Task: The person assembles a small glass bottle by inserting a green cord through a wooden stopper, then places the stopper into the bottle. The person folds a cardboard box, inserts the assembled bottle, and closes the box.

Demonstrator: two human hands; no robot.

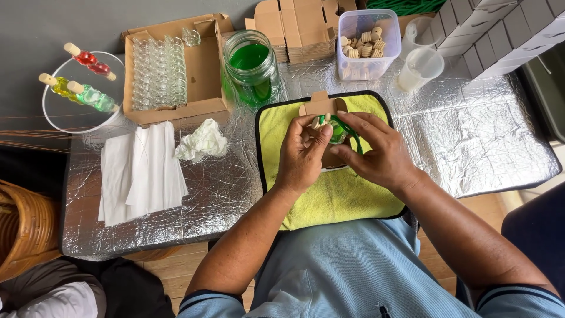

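Fingers of left hand [301, 154] and right hand [376, 152] pinch small green bottle [338, 132] with wooden cap between them; green cord [351, 132] loops from it over right fingers. Under fingers: small cardboard box [322, 107] on yellow cloth [329, 197]. Beyond fingers on foil-covered worktop [471, 135]: jar of green liquid [252, 68], tub of wooden caps [368, 44]. Left of fingers: crumpled tissue [203, 141].

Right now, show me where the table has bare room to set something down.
Bare foil lies right of the yellow cloth, below the cups. A smaller patch lies between the cloth and the napkins. The back edge is crowded: jar, tub, bottle box.
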